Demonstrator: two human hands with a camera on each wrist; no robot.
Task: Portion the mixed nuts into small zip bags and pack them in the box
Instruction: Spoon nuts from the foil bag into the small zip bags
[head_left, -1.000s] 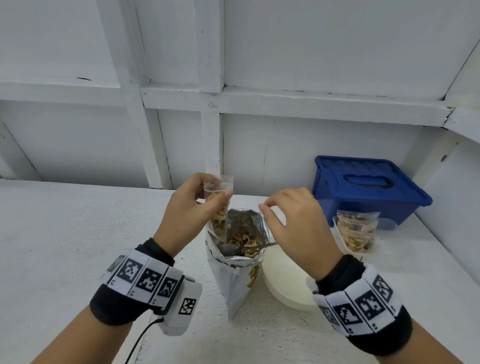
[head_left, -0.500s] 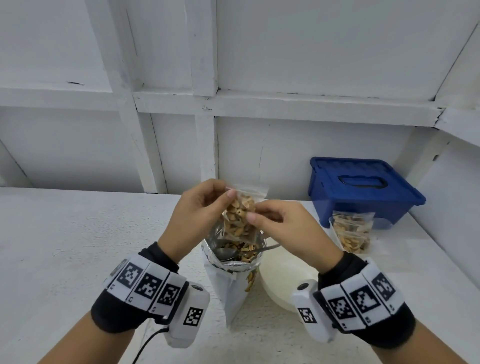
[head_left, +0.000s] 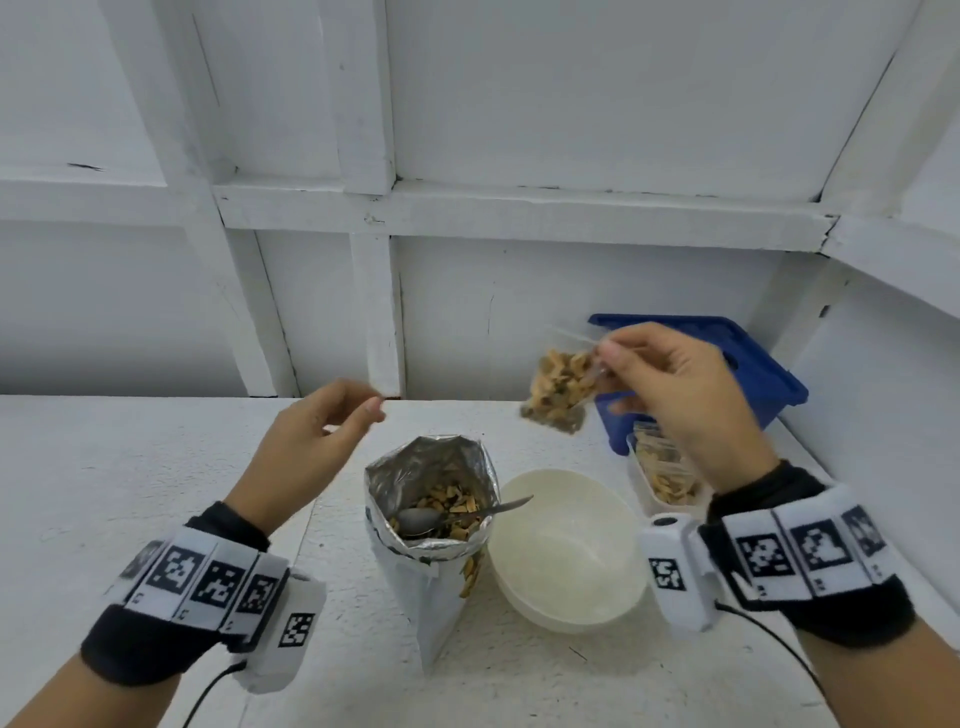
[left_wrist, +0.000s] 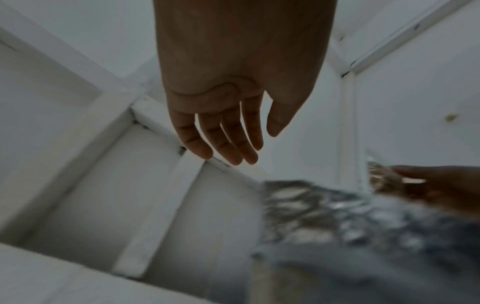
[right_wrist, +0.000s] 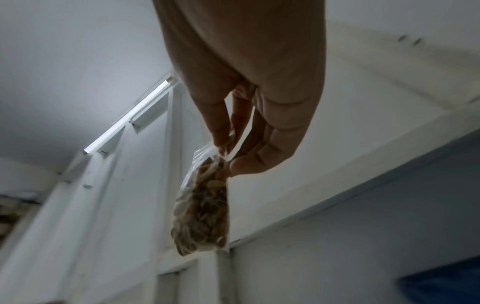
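While we carry the small zip bag (head_left: 558, 391) by its top edge, pinched between the thumb and fingers (right_wrist: 223, 131) of our right hand (head_left: 680, 395), its weight hangs low and the clear film tilts, so the likeliest trouble is a slip: thin, slick plastic held at one corner could slide out of the pinch, or the seal, whose closure we cannot confirm from these views, could gape and scatter nuts over the worktop (head_left: 130, 467). The bag hangs above and to the right of the foil pouch (head_left: 431, 525), in front of the blue box (head_left: 763, 374), whose lid looks to be on; in our judgement that lid would have to come off before packing. Our left hand (head_left: 311, 452) hovers just left of the pouch, holding nothing, fingers loosely apart. A knock there could topple the pouch, since it stands tall, crinkled and open, with a metal spoon (head_left: 457, 514) leaning out over its rim. Right of the pouch, touching or nearly so, sits a smooth, round cream bowl (head_left: 566, 551); beyond it a clear container (head_left: 665, 478) holds more filled bags.
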